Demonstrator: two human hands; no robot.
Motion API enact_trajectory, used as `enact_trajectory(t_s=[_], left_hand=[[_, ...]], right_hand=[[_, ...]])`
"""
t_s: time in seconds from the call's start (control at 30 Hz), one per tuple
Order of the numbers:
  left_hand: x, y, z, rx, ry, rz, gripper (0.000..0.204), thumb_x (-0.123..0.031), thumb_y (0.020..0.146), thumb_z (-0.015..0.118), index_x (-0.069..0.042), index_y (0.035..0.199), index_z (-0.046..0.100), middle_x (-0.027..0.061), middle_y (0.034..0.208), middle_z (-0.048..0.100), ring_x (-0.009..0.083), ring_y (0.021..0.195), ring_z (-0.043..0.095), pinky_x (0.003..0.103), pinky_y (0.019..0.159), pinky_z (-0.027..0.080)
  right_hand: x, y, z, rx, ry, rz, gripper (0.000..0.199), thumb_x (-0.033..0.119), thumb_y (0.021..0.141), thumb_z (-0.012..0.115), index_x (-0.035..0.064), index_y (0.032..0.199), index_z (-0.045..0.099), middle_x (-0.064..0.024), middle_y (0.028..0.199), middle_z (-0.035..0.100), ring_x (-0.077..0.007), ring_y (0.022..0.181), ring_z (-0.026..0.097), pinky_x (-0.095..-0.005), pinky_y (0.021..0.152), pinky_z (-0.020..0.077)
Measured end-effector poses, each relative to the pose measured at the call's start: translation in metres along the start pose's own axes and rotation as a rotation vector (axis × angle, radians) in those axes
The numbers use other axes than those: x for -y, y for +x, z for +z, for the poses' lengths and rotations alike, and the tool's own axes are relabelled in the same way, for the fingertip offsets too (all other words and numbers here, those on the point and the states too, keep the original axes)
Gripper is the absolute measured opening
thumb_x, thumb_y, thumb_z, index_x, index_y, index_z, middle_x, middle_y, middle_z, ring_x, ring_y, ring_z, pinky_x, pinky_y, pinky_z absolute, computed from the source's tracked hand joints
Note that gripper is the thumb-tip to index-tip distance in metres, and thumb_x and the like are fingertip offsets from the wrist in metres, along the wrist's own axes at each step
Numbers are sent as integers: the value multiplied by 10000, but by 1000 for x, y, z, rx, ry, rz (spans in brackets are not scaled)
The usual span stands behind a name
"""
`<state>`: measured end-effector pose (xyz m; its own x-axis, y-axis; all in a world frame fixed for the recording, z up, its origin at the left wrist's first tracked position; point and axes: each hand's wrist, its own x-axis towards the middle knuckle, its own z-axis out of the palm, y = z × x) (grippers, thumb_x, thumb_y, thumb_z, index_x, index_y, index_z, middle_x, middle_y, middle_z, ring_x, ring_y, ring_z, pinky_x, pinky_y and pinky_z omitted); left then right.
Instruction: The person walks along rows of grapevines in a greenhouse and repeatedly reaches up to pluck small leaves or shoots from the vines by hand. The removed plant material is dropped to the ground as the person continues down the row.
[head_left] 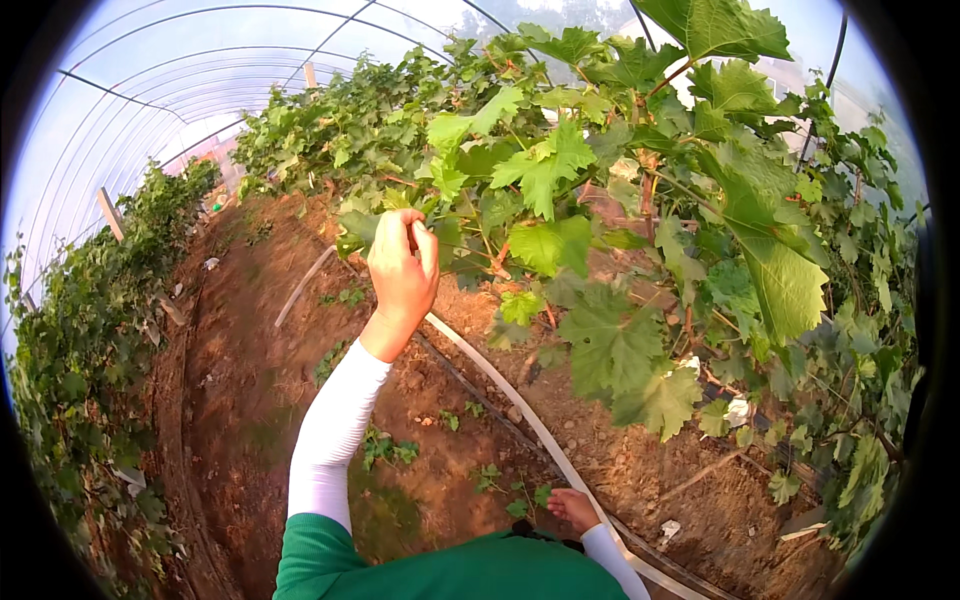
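Observation:
My left hand (403, 268) is raised at arm's length in a white sleeve, its fingertips pinched on a thin green shoot (425, 212) at the edge of the grapevine row (620, 210). Broad green leaves hang right beside it. My right hand (573, 508) hangs low near my green shirt, above the soil, with the fingers loosely curled. Nothing shows in it, but it is too small to tell its grip.
A white irrigation pipe (500, 378) runs along the ground under the vines. A bare soil path (250, 330) with small weeds lies between this row and another vine row (90, 330) on the left. The plastic tunnel roof (150, 80) arches overhead.

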<state>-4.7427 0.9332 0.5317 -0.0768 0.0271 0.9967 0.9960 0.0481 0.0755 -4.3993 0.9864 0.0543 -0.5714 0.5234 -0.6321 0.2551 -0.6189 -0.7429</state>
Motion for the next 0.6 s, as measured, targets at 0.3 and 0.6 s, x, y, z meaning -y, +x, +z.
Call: enact_trajectory(t_s=[0.3,0.6], left_hand=[[-84,13,-22,437,-308,-71,133,-69,948,615,-24,1073,619,63,645,629,170,466,553,297,491,444],[-125,30,33,743,-520,184,385,36,920,563,-53,1294,583,165,1194,638,279,862,652,325,663,523]], right_hand=[[-22,13,-18,8,74,-21,293,226,1006,529,28,1210,602,-96,1018,696,-172,872,679,-272,717,537],[-14,2,-20,-25,136,-57,260,191,994,552,16,1176,614,-106,988,712,-158,800,673,-256,640,529]])
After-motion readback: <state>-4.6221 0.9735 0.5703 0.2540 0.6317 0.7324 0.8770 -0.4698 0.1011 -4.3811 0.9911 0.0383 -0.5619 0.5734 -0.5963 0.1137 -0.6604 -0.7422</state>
